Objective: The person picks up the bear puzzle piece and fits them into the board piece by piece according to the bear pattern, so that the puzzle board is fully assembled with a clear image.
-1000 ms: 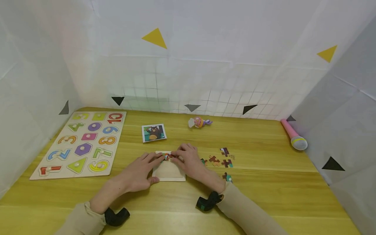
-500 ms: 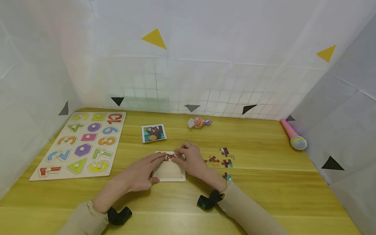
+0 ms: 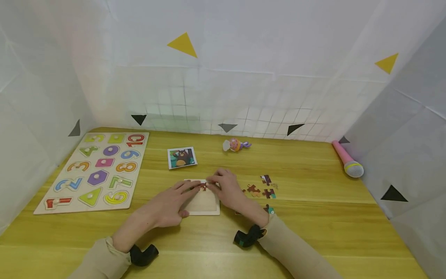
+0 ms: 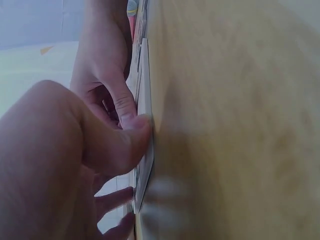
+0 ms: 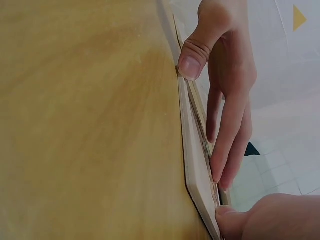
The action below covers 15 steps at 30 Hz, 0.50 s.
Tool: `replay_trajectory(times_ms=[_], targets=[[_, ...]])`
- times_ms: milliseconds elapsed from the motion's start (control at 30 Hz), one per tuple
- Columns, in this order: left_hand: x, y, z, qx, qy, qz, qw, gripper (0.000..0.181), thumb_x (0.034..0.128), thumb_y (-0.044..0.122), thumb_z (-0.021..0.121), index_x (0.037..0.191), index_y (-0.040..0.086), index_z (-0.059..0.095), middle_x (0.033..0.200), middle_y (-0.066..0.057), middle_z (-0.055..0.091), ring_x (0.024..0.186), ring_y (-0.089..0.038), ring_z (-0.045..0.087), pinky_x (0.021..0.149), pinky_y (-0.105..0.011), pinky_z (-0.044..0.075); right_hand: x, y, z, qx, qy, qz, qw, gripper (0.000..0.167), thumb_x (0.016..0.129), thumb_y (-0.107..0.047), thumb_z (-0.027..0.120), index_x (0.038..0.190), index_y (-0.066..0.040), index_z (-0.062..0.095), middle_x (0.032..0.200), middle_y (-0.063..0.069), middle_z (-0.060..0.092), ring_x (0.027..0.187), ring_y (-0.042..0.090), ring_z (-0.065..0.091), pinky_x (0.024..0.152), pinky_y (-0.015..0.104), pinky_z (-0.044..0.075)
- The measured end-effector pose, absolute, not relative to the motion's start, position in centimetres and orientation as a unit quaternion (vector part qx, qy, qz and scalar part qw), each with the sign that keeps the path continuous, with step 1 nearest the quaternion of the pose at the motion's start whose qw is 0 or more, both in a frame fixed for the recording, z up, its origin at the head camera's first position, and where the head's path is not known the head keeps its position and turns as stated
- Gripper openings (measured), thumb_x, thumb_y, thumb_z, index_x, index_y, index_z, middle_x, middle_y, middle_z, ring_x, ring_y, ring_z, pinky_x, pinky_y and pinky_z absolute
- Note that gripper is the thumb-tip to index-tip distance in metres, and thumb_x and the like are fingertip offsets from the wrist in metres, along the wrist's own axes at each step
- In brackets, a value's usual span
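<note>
A small wooden puzzle tray (image 3: 200, 212) lies on the table between both hands, with puzzle pieces (image 3: 203, 187) along its far edge, partly covered by fingers. My left hand (image 3: 166, 207) spreads over the tray's left side; its long fingers touch the pieces, and its thumb (image 4: 136, 135) rests at the near left corner. At the far right corner my right hand (image 3: 228, 192) has its thumb and curled index finger close together, seemingly on a puzzle piece that they mostly hide. In the right wrist view the left thumb (image 5: 190, 65) touches the tray edge.
Several loose puzzle pieces (image 3: 254, 190) lie right of the tray, some partly behind the right wrist. A bear picture card (image 3: 182, 157) and a small toy figure (image 3: 235, 145) lie beyond. A number board (image 3: 94, 174) is left, a toy microphone (image 3: 347, 159) far right.
My left fingers have slid slightly right over the pieces, covering more of them. My right hand has shifted a little right toward the tray's far right corner.
</note>
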<state>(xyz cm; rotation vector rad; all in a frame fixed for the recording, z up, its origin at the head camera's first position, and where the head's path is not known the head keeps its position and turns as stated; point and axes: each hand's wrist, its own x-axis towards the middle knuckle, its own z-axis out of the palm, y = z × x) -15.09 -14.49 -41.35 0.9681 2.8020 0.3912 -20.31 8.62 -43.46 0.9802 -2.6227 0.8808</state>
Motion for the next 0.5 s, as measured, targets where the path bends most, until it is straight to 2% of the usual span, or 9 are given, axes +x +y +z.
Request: replay_trajectory(times_ms=[100, 200, 300, 500], targets=[[-15.09, -14.44, -41.34, 0.332, 0.931, 0.132, 0.073, 0.072, 0.0911, 0.016, 0.060, 0.157, 0.008, 0.033, 0.165, -0.005, 0.027, 0.151, -0.032, 0.026, 0.119, -0.050, 0.032, -20.26, 8.62, -43.38, 0.334, -0.890, 0.294, 0.102, 0.015, 0.094, -0.012, 0.070, 0.107, -0.008, 0.077, 0.092, 0.005, 0.061, 0.083, 0.020, 0.051, 0.072, 0.030, 0.039], [-15.06, -14.45, -41.31, 0.335, 0.929, 0.141, 0.072, 0.074, 0.0891, 0.014, 0.061, 0.157, 0.008, 0.032, 0.164, -0.006, 0.027, 0.149, -0.030, 0.030, 0.117, -0.050, 0.035, -20.22, 8.62, -43.33, 0.333, -0.892, 0.290, 0.100, 0.015, 0.094, -0.013, 0.069, 0.107, -0.008, 0.077, 0.092, 0.005, 0.061, 0.083, 0.020, 0.050, 0.072, 0.030, 0.038], [-15.04, -14.49, -41.27, 0.337, 0.927, 0.147, 0.076, 0.076, 0.0887, 0.013, 0.061, 0.158, 0.011, 0.030, 0.165, -0.005, 0.026, 0.148, -0.029, 0.032, 0.114, -0.049, 0.040, -20.19, 8.58, -43.32, 0.333, -0.893, 0.287, 0.098, 0.015, 0.095, -0.013, 0.069, 0.107, -0.008, 0.077, 0.092, 0.004, 0.061, 0.083, 0.020, 0.050, 0.073, 0.030, 0.037], [-15.03, -14.22, -41.11, 0.331, 0.930, 0.139, 0.083, 0.076, 0.0888, 0.013, 0.061, 0.158, 0.013, 0.030, 0.165, -0.004, 0.026, 0.148, -0.032, 0.030, 0.114, -0.051, 0.039, -20.13, 8.52, -43.31, 0.329, -0.894, 0.286, 0.099, 0.015, 0.095, -0.013, 0.069, 0.107, -0.009, 0.077, 0.092, 0.004, 0.061, 0.083, 0.020, 0.048, 0.073, 0.031, 0.035]])
